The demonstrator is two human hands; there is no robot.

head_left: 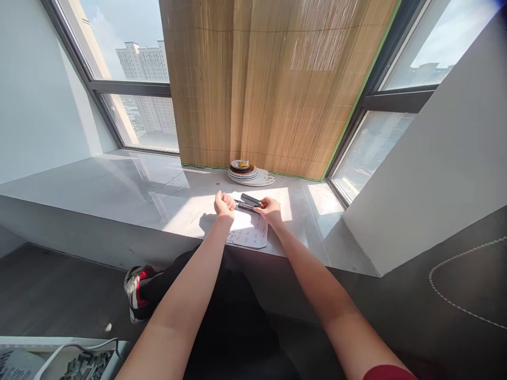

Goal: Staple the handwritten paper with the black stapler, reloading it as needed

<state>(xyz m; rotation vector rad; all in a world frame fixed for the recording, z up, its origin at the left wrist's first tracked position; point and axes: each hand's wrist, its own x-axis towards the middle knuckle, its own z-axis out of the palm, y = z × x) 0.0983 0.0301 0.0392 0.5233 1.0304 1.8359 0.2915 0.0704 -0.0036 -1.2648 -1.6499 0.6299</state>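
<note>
A white sheet with handwriting (247, 232) lies at the front edge of the grey window ledge. Over its upper left corner is my left hand (224, 204), its fingers curled in; whatever they may hold is hidden. My right hand (271, 210) is at the sheet's upper right, its fingers closed on the near end of a black pen-like object (252, 200) that points up and left. Just below that one, another dark slim object (246, 207) reaches toward the right fingertips.
Stacked plates (242, 171) stand at the back of the ledge, before a bamboo blind (269, 89). A white bin (59, 343) with a cable is at the lower left. A white cord (431, 279) shows at right. Windows flank the blind.
</note>
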